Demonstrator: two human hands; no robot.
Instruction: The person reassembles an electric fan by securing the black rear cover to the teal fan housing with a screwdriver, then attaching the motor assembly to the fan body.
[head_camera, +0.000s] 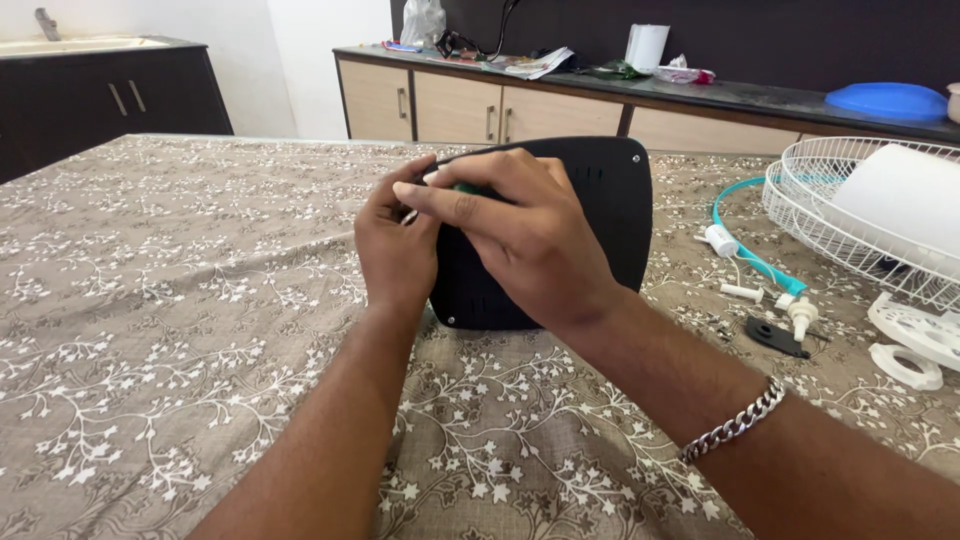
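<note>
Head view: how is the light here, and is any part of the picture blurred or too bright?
Head view: soft, even daylight; both hands are sharp over the black rounded plastic panel and cast only faint shadows on the brown floral tablecloth; the white wire fan grille and the white wall are bright, nearly washed out.

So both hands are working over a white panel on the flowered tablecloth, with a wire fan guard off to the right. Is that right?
Not quite: the head view shows the panel is black, not white. Both the left hand and right hand do work over it on the flowered tablecloth, and the wire fan guard does lie to the right.
</note>
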